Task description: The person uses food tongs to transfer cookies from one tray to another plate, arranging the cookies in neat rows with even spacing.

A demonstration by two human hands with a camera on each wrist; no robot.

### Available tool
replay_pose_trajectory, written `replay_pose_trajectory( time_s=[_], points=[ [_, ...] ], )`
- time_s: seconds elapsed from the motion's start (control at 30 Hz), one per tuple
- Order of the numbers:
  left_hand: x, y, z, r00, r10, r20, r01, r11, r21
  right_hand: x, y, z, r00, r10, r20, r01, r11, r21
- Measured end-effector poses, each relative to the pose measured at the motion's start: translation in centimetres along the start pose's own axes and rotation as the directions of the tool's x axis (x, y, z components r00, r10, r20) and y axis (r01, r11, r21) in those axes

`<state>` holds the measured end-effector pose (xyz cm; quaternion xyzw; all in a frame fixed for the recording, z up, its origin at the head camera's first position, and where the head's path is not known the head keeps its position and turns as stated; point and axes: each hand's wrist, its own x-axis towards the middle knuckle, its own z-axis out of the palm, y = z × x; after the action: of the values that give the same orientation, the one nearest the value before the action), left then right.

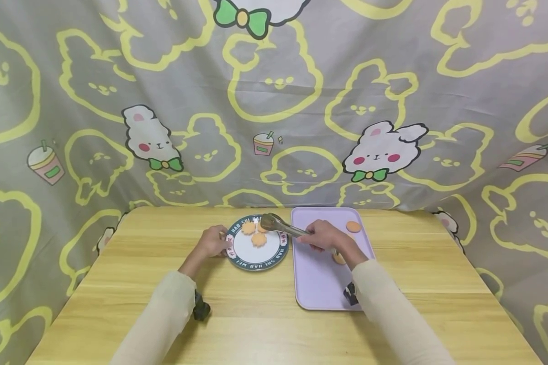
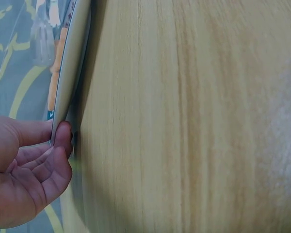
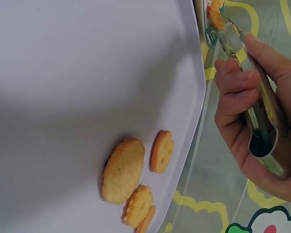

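Observation:
My left hand [image 1: 212,241] pinches the left rim of a round plate [image 1: 244,255], white with a dark green lettered border. In the left wrist view, the thumb lies on one side of the rim and fingers on the other. Scalloped biscuits [image 1: 259,240] sit on the plate, one partly behind the tong tips. Metal tongs [image 1: 286,228] are gripped in my right hand [image 1: 325,235], their tips over the plate's upper right part. The right wrist view shows an orange biscuit [image 3: 216,14] by those tips; whether they clasp it I cannot tell.
Right of the plate lies a lilac tray [image 1: 317,289], partly under my right arm. On it are a large oval biscuit [image 3: 123,172], a round biscuit [image 3: 162,151] and a scalloped biscuit [image 3: 138,206]. A patterned curtain [image 1: 201,152] hangs behind the wooden table [image 1: 255,324].

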<state>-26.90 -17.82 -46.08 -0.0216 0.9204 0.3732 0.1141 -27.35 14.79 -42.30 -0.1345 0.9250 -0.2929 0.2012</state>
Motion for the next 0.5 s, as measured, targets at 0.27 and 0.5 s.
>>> replay_pose_trajectory(
  time_s=[0.27,0.5],
  points=[
    [0.2,-0.1,0.0,1.000,-0.002,0.002,0.002,1.000,0.003,-0.6,-0.1,-0.7,0.999,0.038,-0.018,-0.038,0.999,0.012],
    [0.2,-0.1,0.1,1.000,0.004,0.003,-0.004,1.000,-0.008,-2.5,0.9,-2.6,0.998,0.025,-0.054,-0.025,1.000,0.001]
  ],
)
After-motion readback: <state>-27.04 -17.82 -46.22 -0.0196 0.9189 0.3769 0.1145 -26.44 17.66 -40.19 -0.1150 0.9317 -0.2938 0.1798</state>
